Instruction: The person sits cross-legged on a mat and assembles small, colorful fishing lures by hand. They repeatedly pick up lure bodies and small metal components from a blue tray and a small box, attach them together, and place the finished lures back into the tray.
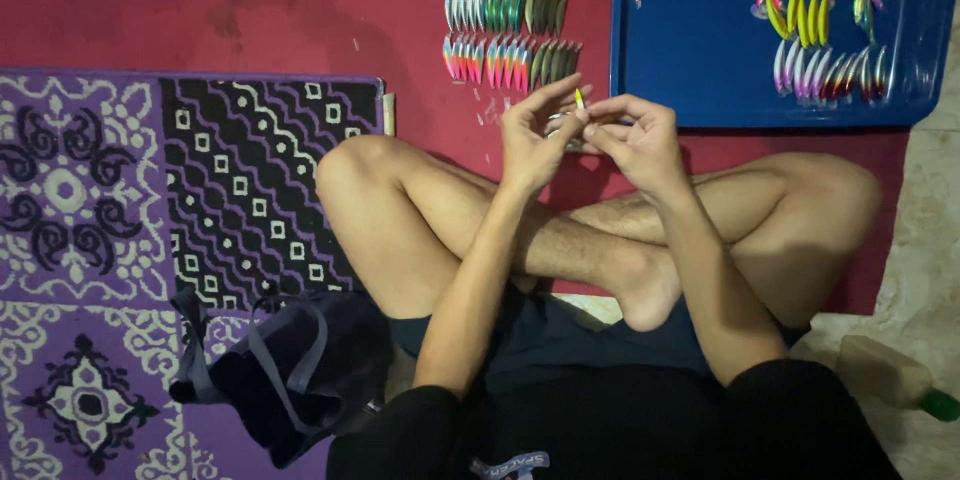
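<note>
I sit cross-legged on a red floor. My left hand (532, 140) and my right hand (634, 138) meet above my knees, and both pinch one small fishing lure (571, 120). Its yellow-green tip sticks up between my fingers; the rest is mostly hidden by them. Just beyond my hands, rows of colourful fishing lures (505, 12) lie side by side on the floor. More lures (810, 20), pink, yellow and silver, lie in a blue tray (700, 60) at the upper right.
A purple, black and white patterned rug (150, 220) covers the floor to my left. A dark bag with grey straps (290, 370) lies by my left hip. A pale bottle with a green cap (895, 377) lies at the lower right on stone floor.
</note>
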